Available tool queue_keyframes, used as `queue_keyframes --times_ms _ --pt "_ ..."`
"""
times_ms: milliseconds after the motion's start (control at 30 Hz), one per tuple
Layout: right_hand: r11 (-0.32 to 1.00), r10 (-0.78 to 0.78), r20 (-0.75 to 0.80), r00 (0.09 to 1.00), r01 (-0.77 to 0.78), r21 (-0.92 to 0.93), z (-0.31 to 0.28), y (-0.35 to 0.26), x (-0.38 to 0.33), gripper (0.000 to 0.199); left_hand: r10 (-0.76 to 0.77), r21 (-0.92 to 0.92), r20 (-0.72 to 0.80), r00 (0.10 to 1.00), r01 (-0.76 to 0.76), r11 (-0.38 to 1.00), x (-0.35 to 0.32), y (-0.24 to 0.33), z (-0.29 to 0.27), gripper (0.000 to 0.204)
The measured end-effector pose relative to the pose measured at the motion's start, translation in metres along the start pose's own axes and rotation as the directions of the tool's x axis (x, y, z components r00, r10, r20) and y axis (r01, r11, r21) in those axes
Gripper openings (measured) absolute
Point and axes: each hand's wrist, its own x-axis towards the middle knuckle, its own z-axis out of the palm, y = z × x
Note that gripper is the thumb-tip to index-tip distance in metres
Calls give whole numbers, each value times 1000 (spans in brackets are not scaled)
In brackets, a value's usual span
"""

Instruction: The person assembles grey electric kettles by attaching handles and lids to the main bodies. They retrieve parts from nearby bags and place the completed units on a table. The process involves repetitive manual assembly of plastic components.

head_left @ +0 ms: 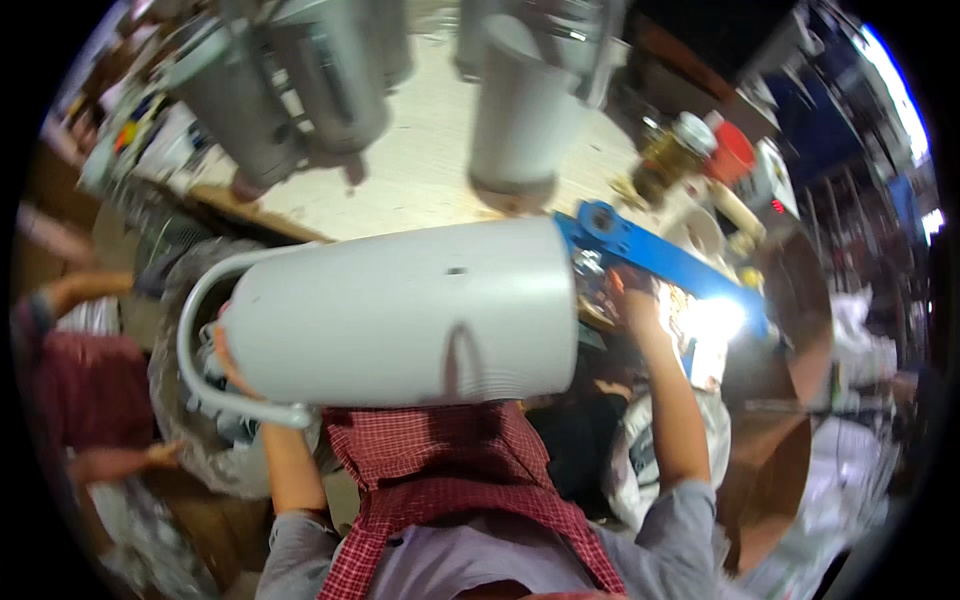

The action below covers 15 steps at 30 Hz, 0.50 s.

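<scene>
A large light-grey cylindrical jug (400, 315) with a curved carrying handle (190, 330) lies sideways across the space before my body. My left hand (230, 358) grips its left end, inside the loop of the handle; most of that hand is hidden behind the jug. At the jug's right end, my right hand (632, 288) is close to the rim and below a blue metal bar (660, 262). The fingers there are dark and blurred, so what they hold does not show. Shiny metal pieces (588, 265) sit between that hand and the jug.
More grey cylindrical jugs (520, 125) stand on the pale table (420, 150). To the right are a lidded jar (675, 155), a red cup (733, 150) and a bright light (722, 316). A plastic-lined bin (185, 440) stands left, near another person's arm (95, 290).
</scene>
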Motion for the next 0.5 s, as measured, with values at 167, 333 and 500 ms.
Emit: queue_keyframes --times_ms 167,333,500 --pt "979 -196 -204 959 203 13 -44 -41 -22 21 173 -218 389 905 -92 972 -22 19 28 55" --pt "875 -148 -543 827 365 317 -116 -95 -10 22 -49 -247 208 977 101 964 -11 7 25 52" --pt "819 -199 -705 681 510 262 -146 -126 39 22 -76 -197 127 989 100 975 2 -7 20 48"
